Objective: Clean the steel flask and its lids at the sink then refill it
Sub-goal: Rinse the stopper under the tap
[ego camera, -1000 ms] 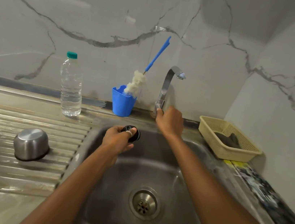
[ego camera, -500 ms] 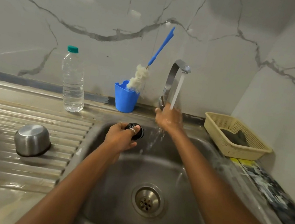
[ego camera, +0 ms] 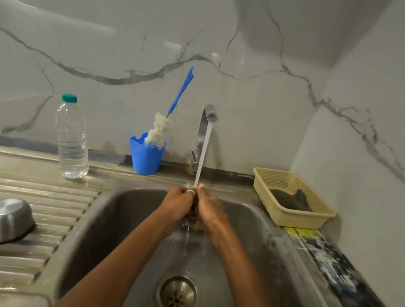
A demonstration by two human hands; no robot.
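Water runs from the steel tap [ego camera: 206, 128] in a stream down onto my two hands, which are pressed together over the sink basin [ego camera: 119, 222]. My left hand [ego camera: 176, 203] and my right hand [ego camera: 207, 210] are both curled round the small black inner lid [ego camera: 193, 210], which shows only as a dark sliver between them. The steel cup-shaped lid [ego camera: 7, 221] lies upside down on the ribbed drainboard [ego camera: 21, 193] at the left. The flask body is out of view.
A clear water bottle [ego camera: 72, 137] with a green cap stands at the back left. A blue cup [ego camera: 145, 157] holds a bottle brush [ego camera: 163, 127] with a blue handle. A cream plastic basket [ego camera: 293, 200] with a dark scrubber sits at the right. The drain [ego camera: 177, 297] is below.
My right hand has left the tap handle and joined the left hand. The left hand carried the black lid under the stream, which now falls on both hands.
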